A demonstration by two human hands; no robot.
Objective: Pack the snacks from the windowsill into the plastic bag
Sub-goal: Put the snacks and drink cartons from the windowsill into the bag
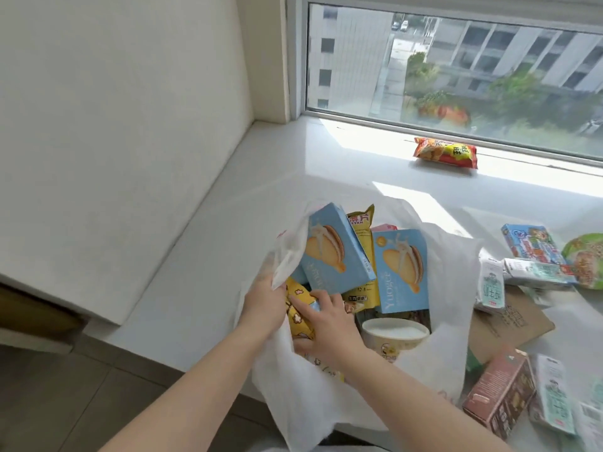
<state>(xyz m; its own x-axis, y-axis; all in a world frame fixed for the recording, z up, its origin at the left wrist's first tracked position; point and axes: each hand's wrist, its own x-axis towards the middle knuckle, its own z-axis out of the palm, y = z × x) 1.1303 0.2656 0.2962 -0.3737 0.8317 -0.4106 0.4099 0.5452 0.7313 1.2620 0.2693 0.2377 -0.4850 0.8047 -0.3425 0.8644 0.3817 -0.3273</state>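
A white plastic bag point(443, 350) stands open on the windowsill point(202, 256), holding two light blue cookie boxes point(336, 252), a yellow chip packet point(362, 223), a paper cup point(394, 334) and a yellow popcorn packet point(298, 316). My left hand point(264, 301) grips the bag's left rim and holds it up. My right hand point(326, 324) is inside the bag, its fingers pressed on the popcorn packet under the tilted blue box.
A red and yellow snack packet point(445, 153) lies by the window. To the right lie milk cartons point(489, 285), a blue box point(532, 246), a green bowl lid point(587, 262), a brown box point(499, 393), a white carton point(554, 396) and brown cardboard point(512, 321).
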